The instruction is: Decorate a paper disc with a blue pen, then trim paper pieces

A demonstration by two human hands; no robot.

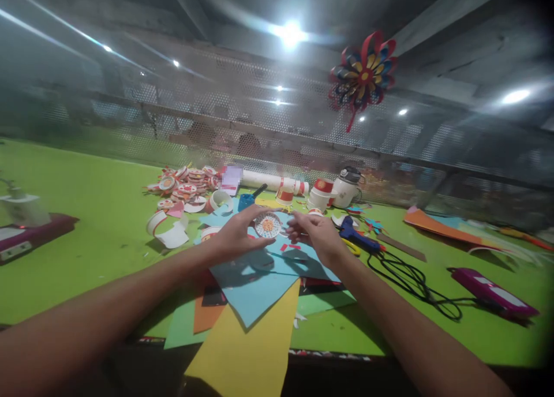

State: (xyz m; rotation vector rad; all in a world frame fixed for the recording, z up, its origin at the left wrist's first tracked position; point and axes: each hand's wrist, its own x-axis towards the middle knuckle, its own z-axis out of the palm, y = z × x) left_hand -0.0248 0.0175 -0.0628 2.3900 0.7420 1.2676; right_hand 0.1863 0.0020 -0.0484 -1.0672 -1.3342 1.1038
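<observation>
My left hand (240,232) grips a round paper disc (267,226) by its rim, between thumb and fingers. The disc has a raised white edge, a speckled ring and an orange centre, and looks like the bottom of a paper cup. Just to its right is my right hand (314,231), its fingers drawn together. A small yellow bit shows by those fingertips, but whether they hold it I cannot make out. Beneath both hands lies a blue paper sheet (255,290) with small red strips (291,247) on it.
Cut cup pieces (190,183) are heaped at the back left, near a curled white cup strip (168,229). A blue glue gun (357,235) trails a black cable to a purple power strip (493,293). Paper cups (321,195) and a white jug (346,188) stand behind.
</observation>
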